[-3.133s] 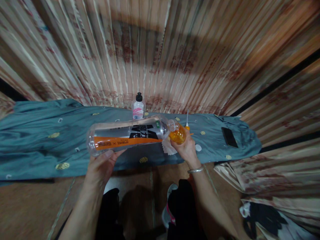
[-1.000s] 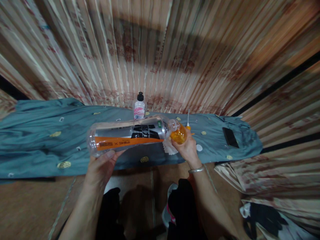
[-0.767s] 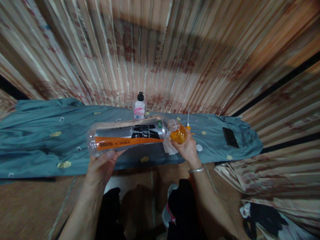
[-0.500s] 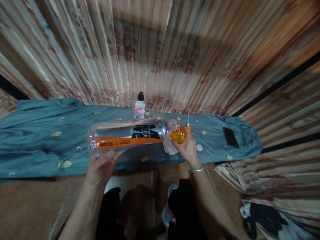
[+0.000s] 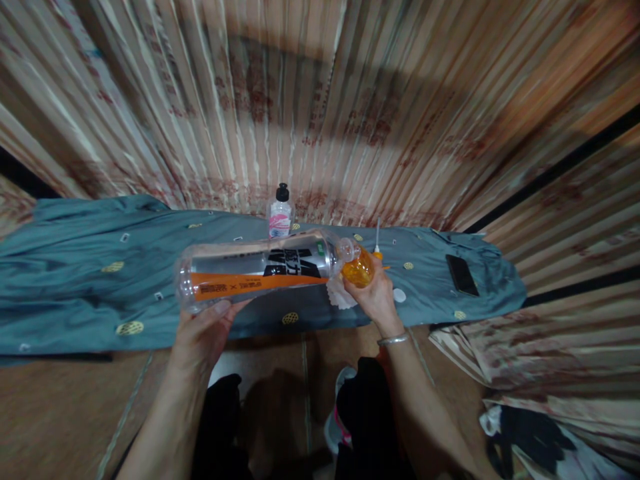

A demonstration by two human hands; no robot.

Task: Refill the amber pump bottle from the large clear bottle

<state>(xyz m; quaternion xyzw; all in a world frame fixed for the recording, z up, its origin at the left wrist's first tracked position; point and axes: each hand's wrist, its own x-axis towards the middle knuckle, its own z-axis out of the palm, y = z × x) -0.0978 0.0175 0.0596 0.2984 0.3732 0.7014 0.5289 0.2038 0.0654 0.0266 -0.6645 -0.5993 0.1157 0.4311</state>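
Observation:
A large clear bottle point(image 5: 250, 268) with a silver, black and orange label lies nearly level above the cloth-covered surface, its neck to the right. My left hand point(image 5: 207, 327) holds it near its base from below, thumb on the near side. My right hand point(image 5: 373, 290) is wrapped round a small orange see-through container point(image 5: 358, 268) at the bottle's mouth. Whether the two touch is hard to tell. A white scalloped paper point(image 5: 341, 294) shows just below the bottle's neck. Behind the bottle stands a small clear bottle point(image 5: 280, 217) with a black cap and pink label.
Green-blue cloth point(image 5: 75, 267) covers the narrow surface. A black phone point(image 5: 462, 275) lies at the right, a white disc point(image 5: 399, 295) and a thin-nozzled orange item point(image 5: 377, 248) near my right hand. A pleated curtain point(image 5: 300, 100) hangs behind. Below are a bin point(image 5: 332, 427) and my legs.

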